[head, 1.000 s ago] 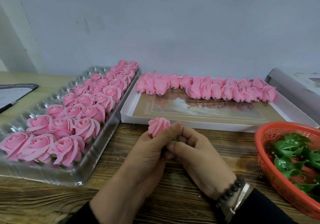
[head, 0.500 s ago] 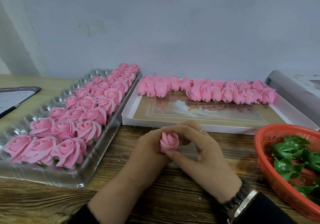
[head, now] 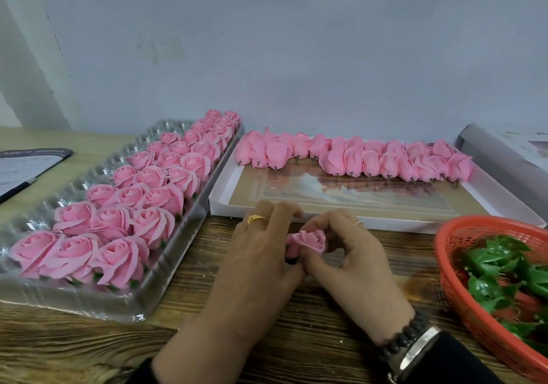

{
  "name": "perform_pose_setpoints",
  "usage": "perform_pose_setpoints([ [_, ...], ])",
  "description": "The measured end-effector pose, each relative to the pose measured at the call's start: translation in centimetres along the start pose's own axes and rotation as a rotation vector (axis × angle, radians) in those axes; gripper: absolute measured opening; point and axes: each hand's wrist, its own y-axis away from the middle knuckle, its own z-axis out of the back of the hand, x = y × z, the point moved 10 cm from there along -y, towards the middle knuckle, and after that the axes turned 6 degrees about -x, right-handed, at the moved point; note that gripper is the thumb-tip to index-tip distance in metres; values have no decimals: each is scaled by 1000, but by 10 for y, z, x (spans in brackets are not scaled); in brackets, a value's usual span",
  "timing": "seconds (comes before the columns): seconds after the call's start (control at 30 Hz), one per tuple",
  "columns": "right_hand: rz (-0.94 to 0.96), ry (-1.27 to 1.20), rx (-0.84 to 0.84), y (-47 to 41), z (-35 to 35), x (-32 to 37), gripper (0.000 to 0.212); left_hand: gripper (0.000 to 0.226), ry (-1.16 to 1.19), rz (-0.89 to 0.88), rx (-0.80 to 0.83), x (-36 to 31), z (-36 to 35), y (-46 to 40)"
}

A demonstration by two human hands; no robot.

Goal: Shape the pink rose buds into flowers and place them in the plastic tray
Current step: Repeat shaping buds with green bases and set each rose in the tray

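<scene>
Between the two hands, just above the wooden table (head: 296, 351), sits the rose bud (head: 310, 240), now much more open than a second ago: then it was a tight bud pinched upright, and since then its outer petals have been folded outward. The left hand (head: 261, 253) has its grip closed around the bud's left side and base, while the right hand (head: 353, 262) pinches the petals from the right. This one looks nearly shaped, so placing should come soon. The plastic tray (head: 98, 300) to the left already holds rows of finished flowers (head: 118, 223); unshaped buds (head: 355, 158) line the white tray (head: 370, 220) beyond.
</scene>
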Motion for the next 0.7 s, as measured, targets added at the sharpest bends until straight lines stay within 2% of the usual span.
perform_pose_setpoints([
  [0.17,-45,-40,7,0,0,-3,24,40,-48,-87,2,-19,-2,1],
  [0.23,-56,-51,20,1,-1,-2,19,38,-96,-113,1,-24,-2,2],
  [0.3,-70,-74,23,2,-1,0,12,41,-150,-130,10,-27,-4,3],
  [0.4,-59,-132,6,4,1,5,15,48,-217,-159,0,-32,-1,3],
  [0.5,-46,-266,-25,6,4,8,17,37,-205,-200,16,-35,2,1],
  [0.6,-50,-350,-74,7,6,5,20,19,-186,-155,86,-29,10,-7],
  [0.7,-74,-288,-52,7,-6,-1,20,23,-129,-104,66,-18,39,-26],
])
